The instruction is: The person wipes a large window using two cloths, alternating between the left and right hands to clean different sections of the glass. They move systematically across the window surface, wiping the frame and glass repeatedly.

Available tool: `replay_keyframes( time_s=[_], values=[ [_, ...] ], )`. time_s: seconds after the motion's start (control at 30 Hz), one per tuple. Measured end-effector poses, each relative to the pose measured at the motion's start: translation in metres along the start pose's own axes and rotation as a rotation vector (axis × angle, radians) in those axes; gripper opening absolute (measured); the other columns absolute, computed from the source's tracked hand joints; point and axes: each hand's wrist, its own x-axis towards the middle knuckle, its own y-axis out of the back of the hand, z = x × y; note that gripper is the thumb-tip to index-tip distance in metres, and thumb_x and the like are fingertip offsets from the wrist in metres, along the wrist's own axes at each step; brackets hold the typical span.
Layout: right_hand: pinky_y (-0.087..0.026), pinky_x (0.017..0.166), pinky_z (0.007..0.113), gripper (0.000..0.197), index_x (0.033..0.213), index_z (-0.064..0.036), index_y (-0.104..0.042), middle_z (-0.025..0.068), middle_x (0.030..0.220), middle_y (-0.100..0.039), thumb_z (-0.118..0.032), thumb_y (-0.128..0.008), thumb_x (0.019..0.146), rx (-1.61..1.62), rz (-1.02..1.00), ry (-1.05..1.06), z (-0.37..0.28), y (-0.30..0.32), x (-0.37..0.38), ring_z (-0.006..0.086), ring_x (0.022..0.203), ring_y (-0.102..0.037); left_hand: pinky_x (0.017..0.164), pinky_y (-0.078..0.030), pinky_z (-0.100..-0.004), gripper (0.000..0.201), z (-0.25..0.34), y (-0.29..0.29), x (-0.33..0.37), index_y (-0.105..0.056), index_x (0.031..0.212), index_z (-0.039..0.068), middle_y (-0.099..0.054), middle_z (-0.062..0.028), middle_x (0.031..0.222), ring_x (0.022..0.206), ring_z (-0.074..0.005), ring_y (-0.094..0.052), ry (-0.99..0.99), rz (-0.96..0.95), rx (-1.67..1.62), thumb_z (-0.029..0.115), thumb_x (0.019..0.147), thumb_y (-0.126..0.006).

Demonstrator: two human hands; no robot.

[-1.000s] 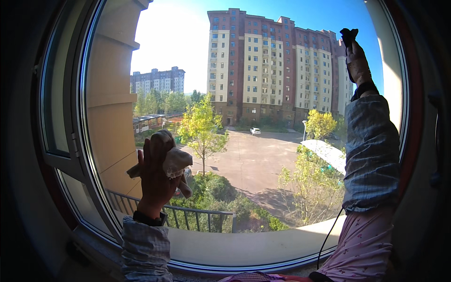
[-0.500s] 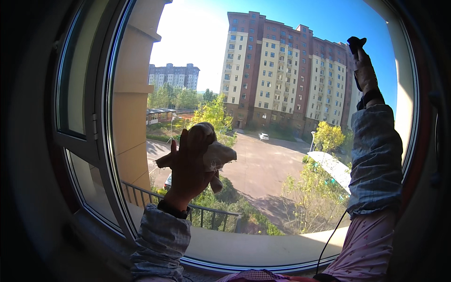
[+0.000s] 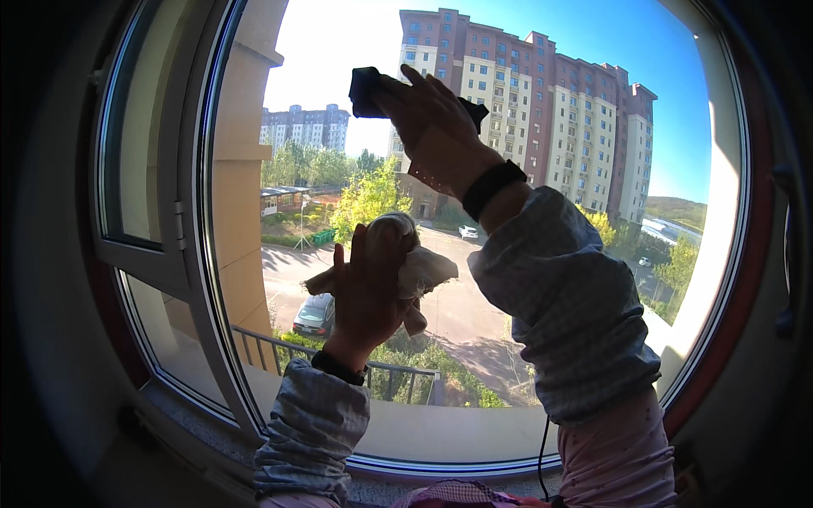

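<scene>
My left hand (image 3: 364, 300) is raised at the middle of a large window, with a bunched pale cloth (image 3: 430, 269) in its grip. Folds of that cloth stick out on both sides of the fingers. Higher up, my right hand (image 3: 436, 131) reaches across the upper part of the window and holds a dark cloth (image 3: 366, 93) under its palm. One end of the dark cloth shows left of the fingers, another to their right. Whether either cloth touches the glass I cannot tell for certain.
At the left, a hinged window sash (image 3: 140, 262) adjoins the main window frame (image 3: 199, 254). A stone sill (image 3: 199, 436) runs below, and a thin black cable (image 3: 543, 457) hangs near my right sleeve. Outside are a railing (image 3: 398, 372), a dark car (image 3: 314, 315) and tall buildings.
My right hand has swung from the upper right far to the left with the dark cloth. My left hand has shifted slightly right in view, still holding the pale cloth.
</scene>
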Motion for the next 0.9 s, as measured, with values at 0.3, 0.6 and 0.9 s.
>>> replay_keyframes(
  time_s=[0.3, 0.6, 0.9],
  values=[
    [-0.026, 0.126, 0.052, 0.047, 0.142, -0.0145, -0.058, 0.0099, 0.151, -0.055, -0.006, -0.058, 0.095, -0.063, -0.011, -0.134, 0.089, 0.046, -0.067, 0.0344, 0.147, -0.041, 0.117, -0.019, -0.0712, 0.075, -0.010, 0.002, -0.004, -0.040, 0.158, 0.013, -0.026, -0.0156, 0.166, 0.153, -0.0489, -0.020, -0.012, -0.009, 0.048, 0.045, 0.095, -0.065],
    [-0.046, 0.111, 0.043, 0.040, 0.150, -0.0124, -0.049, 0.0145, 0.145, -0.058, -0.019, -0.045, 0.111, -0.055, 0.146, -0.560, 0.258, 0.171, -0.252, 0.0349, 0.132, -0.055, 0.119, -0.015, -0.0679, 0.079, -0.011, 0.001, -0.007, -0.036, 0.159, 0.011, -0.026, -0.0176, 0.167, 0.153, -0.0485, -0.019, 0.007, -0.011, 0.076, 0.036, 0.093, -0.069],
    [-0.041, 0.113, 0.044, 0.051, 0.154, -0.0030, -0.039, 0.0272, 0.149, -0.052, -0.029, -0.042, 0.111, -0.336, 0.049, -1.123, 0.391, 0.232, -0.512, 0.0432, 0.139, -0.047, 0.116, -0.021, -0.0720, 0.078, -0.017, -0.008, -0.009, -0.038, 0.159, 0.019, -0.028, -0.0162, 0.166, 0.152, -0.0493, -0.023, 0.023, 0.045, 0.042, 0.048, 0.092, -0.067]
  ],
)
